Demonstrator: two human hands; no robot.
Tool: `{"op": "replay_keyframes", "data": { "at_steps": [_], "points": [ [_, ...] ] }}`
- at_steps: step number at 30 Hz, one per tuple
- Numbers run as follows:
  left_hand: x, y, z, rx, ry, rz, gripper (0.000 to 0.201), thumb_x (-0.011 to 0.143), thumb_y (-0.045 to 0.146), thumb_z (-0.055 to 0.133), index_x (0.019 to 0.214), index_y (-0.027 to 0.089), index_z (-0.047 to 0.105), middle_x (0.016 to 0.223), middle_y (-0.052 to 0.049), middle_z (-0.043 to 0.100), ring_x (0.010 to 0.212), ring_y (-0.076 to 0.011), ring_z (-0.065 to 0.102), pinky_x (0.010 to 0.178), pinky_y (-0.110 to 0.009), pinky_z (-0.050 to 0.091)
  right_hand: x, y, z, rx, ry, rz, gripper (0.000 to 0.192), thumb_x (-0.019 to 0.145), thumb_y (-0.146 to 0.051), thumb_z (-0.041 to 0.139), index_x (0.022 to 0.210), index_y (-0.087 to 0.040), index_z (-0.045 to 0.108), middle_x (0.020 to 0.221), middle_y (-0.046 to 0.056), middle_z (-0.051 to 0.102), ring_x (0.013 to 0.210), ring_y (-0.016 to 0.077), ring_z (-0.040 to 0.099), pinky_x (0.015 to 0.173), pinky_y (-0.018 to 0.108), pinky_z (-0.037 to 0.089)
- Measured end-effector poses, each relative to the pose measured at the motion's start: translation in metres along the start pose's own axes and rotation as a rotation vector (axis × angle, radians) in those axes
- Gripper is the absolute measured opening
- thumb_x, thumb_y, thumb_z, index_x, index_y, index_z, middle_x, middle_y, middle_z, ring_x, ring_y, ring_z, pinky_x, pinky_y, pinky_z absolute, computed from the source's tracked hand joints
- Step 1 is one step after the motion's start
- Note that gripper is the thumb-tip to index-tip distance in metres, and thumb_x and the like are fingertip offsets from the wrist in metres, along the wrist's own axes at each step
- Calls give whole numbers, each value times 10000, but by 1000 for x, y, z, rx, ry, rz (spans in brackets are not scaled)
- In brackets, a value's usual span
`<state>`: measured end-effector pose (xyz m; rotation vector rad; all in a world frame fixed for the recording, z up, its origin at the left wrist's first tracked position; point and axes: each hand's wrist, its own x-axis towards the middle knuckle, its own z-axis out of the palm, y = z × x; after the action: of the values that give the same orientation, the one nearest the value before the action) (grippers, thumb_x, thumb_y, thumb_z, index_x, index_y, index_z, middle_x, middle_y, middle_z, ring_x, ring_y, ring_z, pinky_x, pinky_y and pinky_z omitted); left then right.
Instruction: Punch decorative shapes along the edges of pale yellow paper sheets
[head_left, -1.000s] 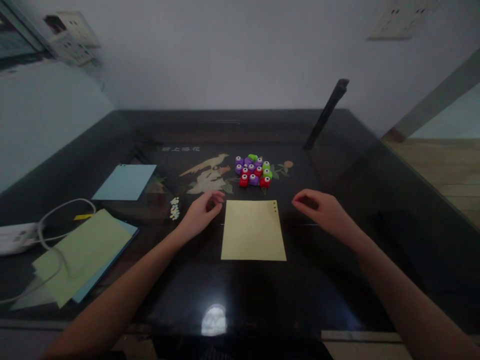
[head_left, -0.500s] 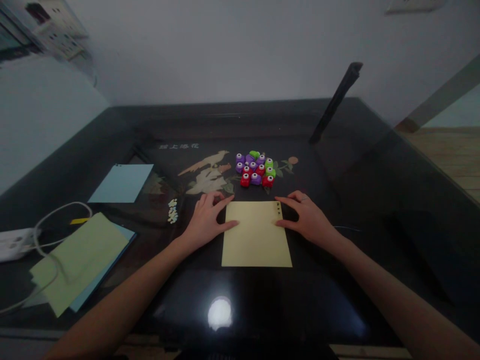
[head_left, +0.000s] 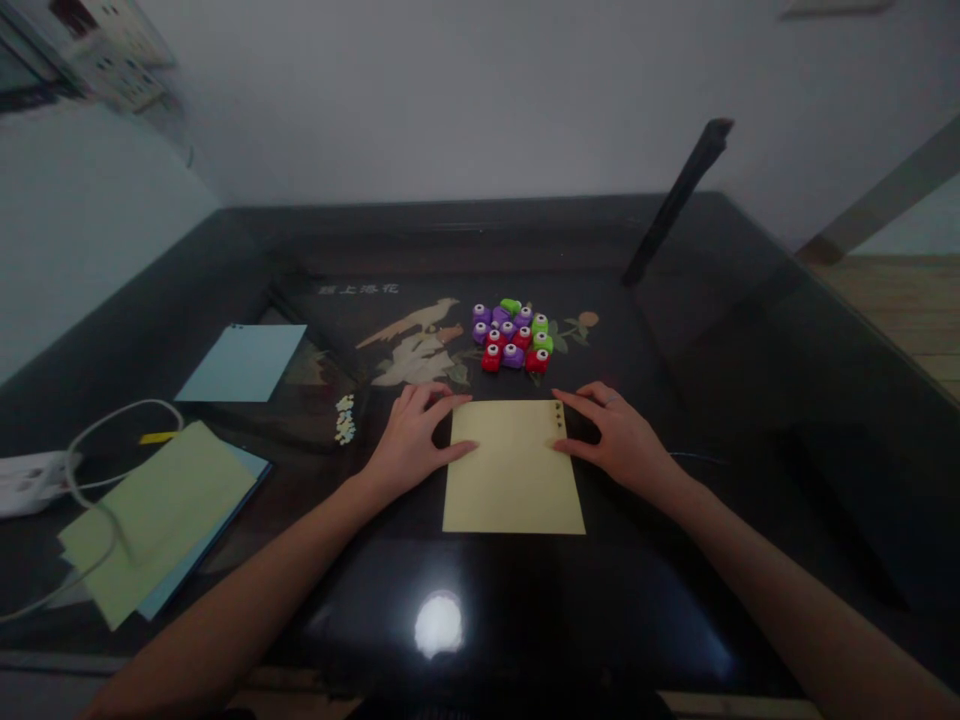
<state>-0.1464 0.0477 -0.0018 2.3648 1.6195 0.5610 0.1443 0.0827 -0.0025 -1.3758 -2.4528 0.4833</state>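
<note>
A pale yellow sheet of paper (head_left: 514, 475) lies flat on the dark table before me, with three small dark punched shapes down its top right corner. My left hand (head_left: 420, 435) rests at its upper left edge, thumb on the paper and forefinger at the top corner, spread apart. At the upper right, my right hand (head_left: 611, 430) touches the sheet the same way, its thumb and forefinger apart beside the punched shapes. Just beyond the sheet sits a cluster of small craft punches (head_left: 512, 335) in purple, red and green with white tops.
Small paper cut-outs (head_left: 345, 420) lie left of my left hand. Farther left are a light blue sheet (head_left: 244, 363), a stack of green and blue paper (head_left: 161, 520), a white cable (head_left: 73, 460) and a power strip (head_left: 30, 485). A dark stick-like object (head_left: 679, 200) slants upward at the back right.
The camera view has shifted very slightly. Both hands and the yellow paper stay practically where they were.
</note>
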Motion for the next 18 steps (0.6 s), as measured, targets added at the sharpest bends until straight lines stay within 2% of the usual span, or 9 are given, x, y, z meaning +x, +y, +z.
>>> {"op": "replay_keyframes", "data": {
  "at_steps": [5, 12, 18],
  "points": [
    [1, 1, 0, -26, 23, 29, 422, 779, 403, 690, 1127, 195, 574, 1145, -91, 560, 1074, -271, 472, 933, -410, 379, -1, -2, 0, 48, 32, 33, 520, 778, -424, 661, 1244, -203, 588, 1081, 114, 546, 984, 278, 559, 856, 452, 481],
    [2, -2, 2, -49, -27, 32, 360, 796, 403, 664, 1061, 179, 568, 1091, -89, 624, 1048, -270, 527, 879, -387, 366, -3, -1, 0, 73, 64, 11, 496, 796, -398, 639, 1266, -254, 574, 1092, 96, 551, 986, 266, 568, 829, 429, 495],
    [2, -3, 1, -39, -57, 61, 222, 837, 396, 602, 843, 176, 574, 851, -37, 624, 862, -226, 561, 820, -362, 358, -4, -1, 0, 113, 58, 14, 443, 782, -348, 659, 1213, -263, 600, 1084, 91, 536, 977, 260, 564, 832, 428, 487]
  ]
}}
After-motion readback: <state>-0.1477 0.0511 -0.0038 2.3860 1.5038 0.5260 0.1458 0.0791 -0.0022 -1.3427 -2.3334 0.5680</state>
